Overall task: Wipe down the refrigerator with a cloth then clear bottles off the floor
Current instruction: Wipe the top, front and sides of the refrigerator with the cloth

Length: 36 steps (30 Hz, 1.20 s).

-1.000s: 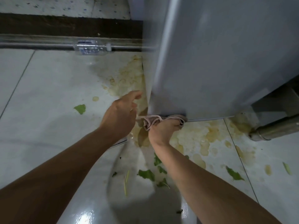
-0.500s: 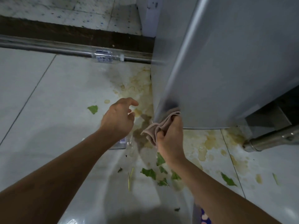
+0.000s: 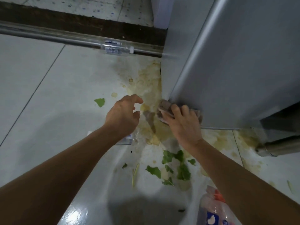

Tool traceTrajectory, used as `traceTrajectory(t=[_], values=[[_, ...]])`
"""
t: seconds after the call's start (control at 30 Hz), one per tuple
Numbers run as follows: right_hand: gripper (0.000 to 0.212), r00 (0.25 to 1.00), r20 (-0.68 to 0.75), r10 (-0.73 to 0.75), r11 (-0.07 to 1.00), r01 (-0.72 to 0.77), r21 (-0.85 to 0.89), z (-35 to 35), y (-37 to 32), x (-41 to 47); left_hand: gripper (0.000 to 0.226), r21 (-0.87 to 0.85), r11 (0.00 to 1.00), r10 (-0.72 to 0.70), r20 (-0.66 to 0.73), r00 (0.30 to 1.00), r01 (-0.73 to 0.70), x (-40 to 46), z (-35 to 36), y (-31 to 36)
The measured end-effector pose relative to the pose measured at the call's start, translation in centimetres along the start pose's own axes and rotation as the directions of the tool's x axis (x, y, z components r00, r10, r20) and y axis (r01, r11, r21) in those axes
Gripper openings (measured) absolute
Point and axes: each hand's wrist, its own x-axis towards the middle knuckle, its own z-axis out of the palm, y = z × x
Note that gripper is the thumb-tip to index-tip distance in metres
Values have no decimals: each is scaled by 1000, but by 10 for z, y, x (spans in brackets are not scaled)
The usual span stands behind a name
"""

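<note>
The refrigerator is big and grey, and it stands on the floor on the right. A small pinkish-brown cloth is bunched up and pressed on its bottom corner. A clear plastic bottle with a white cap lies on its side, far back by the metal rail. Another clear bottle lies on the floor, partly hidden under an arm. A third bottle with an orange cap and a blue and white label lies at the bottom right.
</note>
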Motion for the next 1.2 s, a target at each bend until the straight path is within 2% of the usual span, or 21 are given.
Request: traceTrajectory(t=[0.07,0.13,0.23,0.33,0.43,0.57,0.67,0.83,1.03,1.13,1.2], values=[[41,988,149,-38,999,39,-9,11,-13,-9,32,5,1000,-11,16,1000,10,2,6,-1],[46,972,230,-51,997,63,-45,21,-22,-13,32,11,1000,-10,29,1000,10,3,11,-2],[43,965,249,-82,994,97,-47,28,-22,-14,32,28,1000,11,48,999,-12,4,19,-1],[35,948,265,-173,980,194,-53,28,-12,-19,33,20,1000,5,51,999,-6,7,28,9],[33,930,262,-259,964,267,4,27,3,-26,41,-20,1000,15,57,998,-14,8,39,25],[22,922,250,-297,952,305,8,29,29,-44,51,-29,999,45,46,998,-44,12,55,44],[28,916,293,-273,957,289,-13,29,55,-65,45,-49,997,67,-7,998,-68,17,64,55],[31,896,378,-234,962,269,-42,22,100,-94,16,-60,996,49,-145,988,-58,24,73,63],[31,868,478,-139,970,217,-113,14,130,-113,16,-30,1000,4,-165,986,-9,25,74,64],[39,810,585,-42,976,159,-149,3,135,-119,15,-12,1000,0,-153,988,-2,25,73,66],[41,749,658,77,980,66,-189,-9,136,-122,14,13,1000,-7,-148,989,9,24,72,68]])
